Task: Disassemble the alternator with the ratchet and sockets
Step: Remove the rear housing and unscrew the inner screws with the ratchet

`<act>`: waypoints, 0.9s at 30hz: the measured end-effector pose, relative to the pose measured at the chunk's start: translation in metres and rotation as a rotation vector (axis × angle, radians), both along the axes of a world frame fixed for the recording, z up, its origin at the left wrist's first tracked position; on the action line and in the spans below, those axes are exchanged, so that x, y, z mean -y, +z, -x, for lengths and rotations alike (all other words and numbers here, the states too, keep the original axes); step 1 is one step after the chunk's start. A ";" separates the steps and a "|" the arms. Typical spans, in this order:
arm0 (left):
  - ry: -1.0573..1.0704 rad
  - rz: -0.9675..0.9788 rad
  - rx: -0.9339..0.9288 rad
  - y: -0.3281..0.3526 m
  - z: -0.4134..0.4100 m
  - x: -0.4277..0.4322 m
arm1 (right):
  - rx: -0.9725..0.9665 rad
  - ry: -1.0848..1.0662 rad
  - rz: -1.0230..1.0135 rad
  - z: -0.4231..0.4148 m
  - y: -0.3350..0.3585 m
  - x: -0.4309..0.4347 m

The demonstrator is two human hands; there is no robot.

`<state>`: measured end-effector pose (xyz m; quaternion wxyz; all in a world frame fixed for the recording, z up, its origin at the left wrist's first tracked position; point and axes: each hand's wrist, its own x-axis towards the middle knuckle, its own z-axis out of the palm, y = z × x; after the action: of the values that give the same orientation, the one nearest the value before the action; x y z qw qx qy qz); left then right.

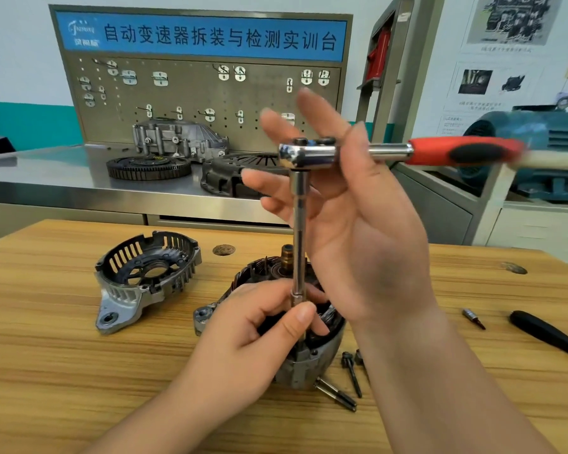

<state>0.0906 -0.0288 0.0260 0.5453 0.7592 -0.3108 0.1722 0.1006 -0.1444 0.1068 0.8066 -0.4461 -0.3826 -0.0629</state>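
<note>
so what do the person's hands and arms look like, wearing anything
The left hand and right hand are bare: no gloves, rings or watch. No sleeves show either, right down to the frame's edge. Nails look short and unpainted.

A vehicle training workshop, with pegboard bench (194,103), transmission parts (177,139) and posters (492,77)

Bright, even light fills the room and shadows stay soft: only faint shade lies on the wooden desk (79,371) under the left hand (259,322). The steel desk (63,172) behind shows a pale sheen, and the chrome extension bar (298,237) glints. The ratchet handle (463,152) and the fingertips of the right hand (368,231) smear with motion. Straight lines bow toward the edges, and the wall posters (512,21) look fuzzy
</note>
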 end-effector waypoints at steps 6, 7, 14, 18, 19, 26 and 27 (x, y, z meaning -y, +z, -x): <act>0.003 0.017 -0.015 -0.002 -0.001 0.000 | -0.050 0.102 0.002 -0.003 -0.002 0.000; 0.010 0.017 -0.019 -0.002 -0.001 0.000 | 0.002 0.061 0.001 -0.002 -0.002 0.000; 0.033 -0.011 -0.013 0.000 -0.001 0.000 | 0.142 -0.127 -0.012 -0.003 -0.001 0.001; -0.012 -0.007 -0.006 0.000 -0.001 0.001 | -0.045 0.013 -0.034 -0.007 -0.004 0.003; -0.010 -0.001 -0.006 0.000 -0.001 0.001 | -0.063 0.023 -0.030 -0.007 -0.005 0.003; 0.040 0.023 -0.031 0.000 0.000 0.000 | 0.176 -0.135 0.004 -0.002 -0.001 0.000; 0.050 0.011 -0.020 0.000 0.000 0.001 | 0.172 -0.137 -0.005 -0.002 -0.002 0.000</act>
<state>0.0907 -0.0294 0.0265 0.5480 0.7655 -0.2853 0.1798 0.1028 -0.1440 0.1052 0.7659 -0.4621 -0.4187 -0.1569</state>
